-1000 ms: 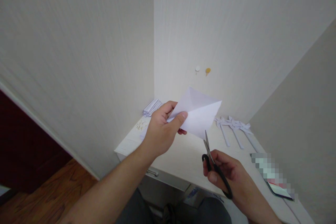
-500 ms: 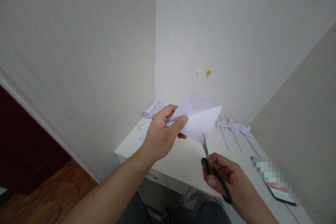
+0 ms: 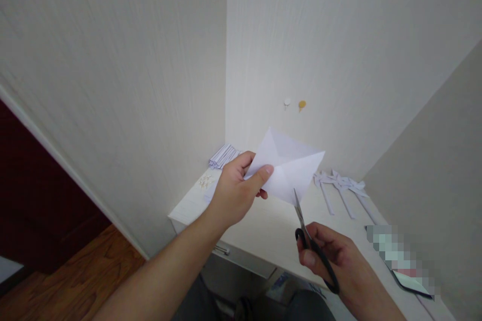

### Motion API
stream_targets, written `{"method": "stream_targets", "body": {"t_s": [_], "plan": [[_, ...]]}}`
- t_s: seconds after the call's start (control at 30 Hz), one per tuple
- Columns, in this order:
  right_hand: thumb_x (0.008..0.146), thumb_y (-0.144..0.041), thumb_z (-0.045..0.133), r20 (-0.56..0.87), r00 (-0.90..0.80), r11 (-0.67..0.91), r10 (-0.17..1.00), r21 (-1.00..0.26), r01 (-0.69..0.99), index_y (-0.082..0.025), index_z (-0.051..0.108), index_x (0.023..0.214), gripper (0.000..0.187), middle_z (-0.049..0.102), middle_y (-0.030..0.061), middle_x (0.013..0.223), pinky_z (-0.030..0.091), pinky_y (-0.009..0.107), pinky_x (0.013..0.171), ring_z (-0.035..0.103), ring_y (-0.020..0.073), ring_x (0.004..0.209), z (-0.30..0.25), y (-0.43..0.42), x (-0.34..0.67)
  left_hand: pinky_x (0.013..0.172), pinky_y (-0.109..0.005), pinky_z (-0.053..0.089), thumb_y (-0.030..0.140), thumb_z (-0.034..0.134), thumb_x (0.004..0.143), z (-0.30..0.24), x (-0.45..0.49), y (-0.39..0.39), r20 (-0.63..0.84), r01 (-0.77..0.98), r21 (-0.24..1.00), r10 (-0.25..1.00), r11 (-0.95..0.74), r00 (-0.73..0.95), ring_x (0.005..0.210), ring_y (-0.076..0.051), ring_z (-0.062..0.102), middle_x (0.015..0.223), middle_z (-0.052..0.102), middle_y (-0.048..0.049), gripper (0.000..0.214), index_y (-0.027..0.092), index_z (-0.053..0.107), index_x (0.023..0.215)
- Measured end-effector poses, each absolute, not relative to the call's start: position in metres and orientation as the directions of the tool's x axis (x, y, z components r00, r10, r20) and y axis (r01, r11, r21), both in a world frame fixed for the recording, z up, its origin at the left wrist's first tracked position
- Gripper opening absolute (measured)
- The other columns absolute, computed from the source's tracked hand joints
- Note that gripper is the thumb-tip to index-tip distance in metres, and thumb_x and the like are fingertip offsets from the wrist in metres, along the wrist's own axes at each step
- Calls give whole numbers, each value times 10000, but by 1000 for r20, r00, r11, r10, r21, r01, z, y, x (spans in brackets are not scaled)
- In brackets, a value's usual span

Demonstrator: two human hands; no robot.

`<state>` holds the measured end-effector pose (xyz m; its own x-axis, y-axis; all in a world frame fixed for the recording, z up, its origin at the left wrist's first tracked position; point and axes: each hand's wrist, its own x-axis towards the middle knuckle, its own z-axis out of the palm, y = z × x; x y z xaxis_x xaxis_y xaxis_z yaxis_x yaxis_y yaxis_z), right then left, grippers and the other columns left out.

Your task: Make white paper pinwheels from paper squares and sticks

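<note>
My left hand (image 3: 243,188) pinches a creased square of white paper (image 3: 289,170) by its left corner, thumb on top and fingers beneath. Fold lines run across the sheet toward its corners. My right hand (image 3: 331,256) is closed round the black handles of a pair of scissors (image 3: 307,230). The scissor blades point up and away, with their tips at the paper's lower corner. Whether they have cut into the paper I cannot tell. The paper is held up above the white desk (image 3: 259,238).
Several paper pinwheels (image 3: 341,183) on paper sticks lie at the desk's right. A bundle of rolled paper sticks (image 3: 224,155) and a small pile of pale bits (image 3: 206,181) are at the left. A phone-like device (image 3: 402,266) rests at the right edge. Two hooks (image 3: 302,105) are on the wall.
The view has shifted slightly. The paper has opened a little flatter, and the scissors stay at its lower corner in my right hand. Both grips are the same.
</note>
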<state>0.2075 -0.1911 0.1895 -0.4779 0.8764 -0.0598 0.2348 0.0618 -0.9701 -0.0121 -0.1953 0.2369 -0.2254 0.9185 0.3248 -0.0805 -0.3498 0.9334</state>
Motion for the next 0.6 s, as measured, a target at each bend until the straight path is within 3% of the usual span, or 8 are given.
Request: {"method": "stream_targets", "body": {"t_s": [0.6], "plan": [[596, -500, 891, -124, -435, -17, 892, -970, 243, -203, 569, 612, 438, 503, -27, 585, 319, 277, 558, 406, 134, 587, 180, -193, 206, 506, -205, 566, 362, 811, 788, 236, -10, -198, 292, -137, 934, 924, -332, -249, 593, -110, 620, 721, 687, 8, 256, 159, 682, 874]]}}
